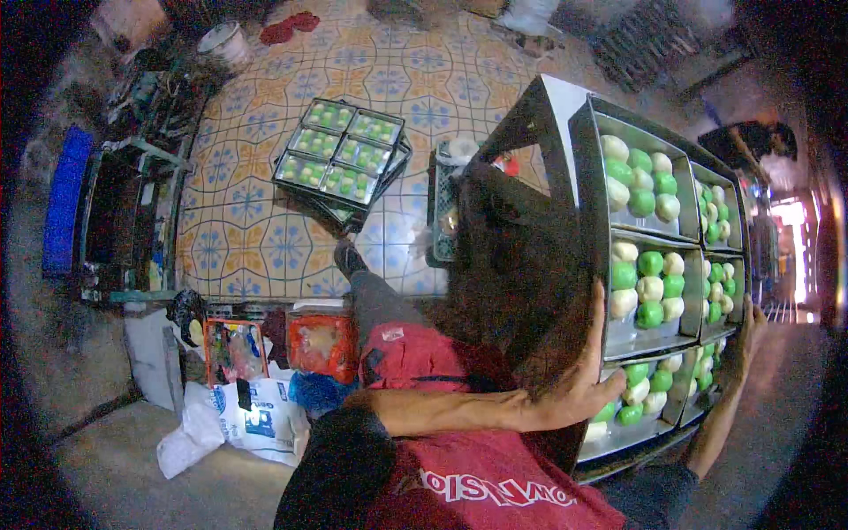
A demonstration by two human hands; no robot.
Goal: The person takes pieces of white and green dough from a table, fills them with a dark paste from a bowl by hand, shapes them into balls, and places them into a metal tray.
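A large black tray (594, 181) at the right carries several metal pans (645, 340) in two columns. Rows of green and white dough balls (649, 263) sit in the pans. My left hand (570, 389) grips the tray's near left edge, its thumb over the rim and a finger stretched along the side. On the opposite edge, my right hand (751, 336) is closed round the rim, its fingers partly hidden. Beneath and left of the tray stands a dark table or stand (517, 247); the tray's underside cannot be seen.
Stacked trays (329, 159) with similar dough balls lie on the patterned tile floor (238, 212). A dark crate (440, 243) stands beside the stand. White plastic bags (265, 433) and an orange basket (322, 349) are at lower left. Red sandals (290, 28) and a white bucket (225, 44) are farther back.
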